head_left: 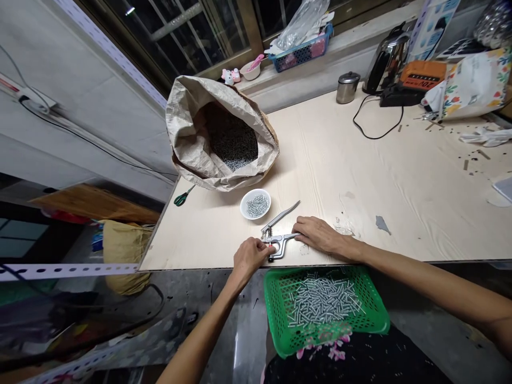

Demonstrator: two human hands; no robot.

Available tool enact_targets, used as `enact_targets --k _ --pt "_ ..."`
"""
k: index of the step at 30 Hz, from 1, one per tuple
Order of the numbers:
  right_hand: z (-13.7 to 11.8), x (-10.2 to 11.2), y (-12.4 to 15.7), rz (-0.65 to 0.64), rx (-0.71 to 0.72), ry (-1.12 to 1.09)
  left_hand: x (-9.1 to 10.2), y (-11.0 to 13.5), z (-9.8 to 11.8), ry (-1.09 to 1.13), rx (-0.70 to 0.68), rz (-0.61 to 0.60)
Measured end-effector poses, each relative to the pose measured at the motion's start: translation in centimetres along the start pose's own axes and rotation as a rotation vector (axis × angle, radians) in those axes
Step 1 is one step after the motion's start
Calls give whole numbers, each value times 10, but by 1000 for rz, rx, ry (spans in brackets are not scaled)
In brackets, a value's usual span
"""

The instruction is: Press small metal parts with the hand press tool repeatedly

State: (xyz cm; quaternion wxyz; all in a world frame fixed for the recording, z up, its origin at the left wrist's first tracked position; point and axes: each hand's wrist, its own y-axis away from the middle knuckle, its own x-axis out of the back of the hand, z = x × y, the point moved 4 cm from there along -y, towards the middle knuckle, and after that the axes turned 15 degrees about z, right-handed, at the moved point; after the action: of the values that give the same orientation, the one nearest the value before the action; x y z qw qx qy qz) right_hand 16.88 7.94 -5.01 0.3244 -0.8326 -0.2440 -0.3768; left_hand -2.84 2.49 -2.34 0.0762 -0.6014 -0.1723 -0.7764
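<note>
Down at the near edge of the worktop, my left hand is curled tight, its grip clenched on the head of the metal press pliers, right by the spring. My right hand lies palm-down over the lower handle; whether that grip wraps it or only presses, I can't tell. The upper handle stands raised, slanting away from me.

Just beyond sits a small white bowl of little silvery pieces. Behind it, the big paper sack gapes open, full of dark metal bits. Green-handled scissors lie at the left edge beside the sack.

Below the worktop's lip, on my lap, a green plastic basket holds a heap of the same silvery pieces.

Over to the right, pale wood-grain surface runs broad and bare, with scraps scattered far off. At the back: a steel pot, a kettle with its black cord, and an orange box whose print I can't read. Dark window glass lies behind.
</note>
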Motion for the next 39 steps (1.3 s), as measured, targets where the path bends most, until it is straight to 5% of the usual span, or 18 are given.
enact_targets --k 5,10,16,21,26,33,39 --pt "3 -9 -3 47 41 26 -4 -7 8 -125 -81 -119" --pt "10 -6 -4 96 20 65 19 12 21 -437 -403 38" --pt "15 -4 -5 110 -24 110 36 47 45 -162 -585 -100" --pt "17 -7 -4 109 -31 112 55 -24 38 -246 -359 282" --pt "18 -9 -3 112 -29 91 43 -91 28 -266 -202 253" --pt "17 -3 -8 81 -53 99 28 -113 38 -368 -129 153" --pt "19 3 -13 -20 -99 94 33 -117 42 -271 -177 262"
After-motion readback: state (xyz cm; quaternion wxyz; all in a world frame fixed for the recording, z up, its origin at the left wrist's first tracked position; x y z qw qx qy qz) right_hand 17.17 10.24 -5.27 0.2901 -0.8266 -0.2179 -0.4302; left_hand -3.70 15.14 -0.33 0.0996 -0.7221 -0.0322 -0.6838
